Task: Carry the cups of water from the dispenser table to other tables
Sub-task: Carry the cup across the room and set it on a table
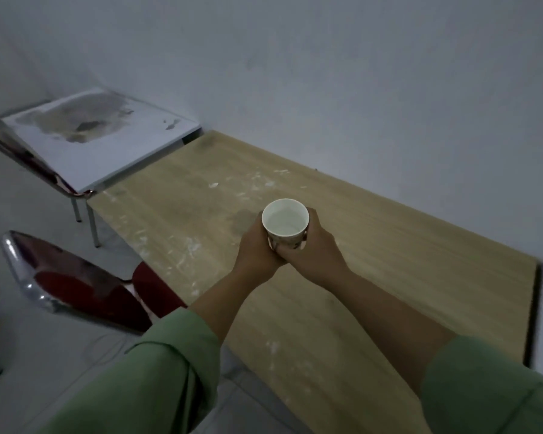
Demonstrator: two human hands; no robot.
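Occupying most of the view is a long wooden table (373, 245), light-grained, its top marked with white smears and scuffs. Its far long edge runs along a plain pale wall (326, 73). The right end of the table stops at a dark vertical edge near the wall corner. The left end meets a smaller white table (107, 151), whose top carries a large dark stain; the two tops appear to touch or nearly touch at that corner.

Along the near long edge, the pale floor (44, 355) is open. Two red chairs with chrome frames stand there: one chair (76, 286) just beside the wooden table's near edge, another chair (22, 158) against the white table.

Both arms extend over the wooden table in green sleeves (157, 371). The left hand (256, 249) and right hand (314, 252) are closed together around one paper cup (285, 222), fingers wrapped on its lower wall from both sides. The cup is upright, above the middle of the tabletop, with water visible inside. Whether its base rests on the wood cannot be told.
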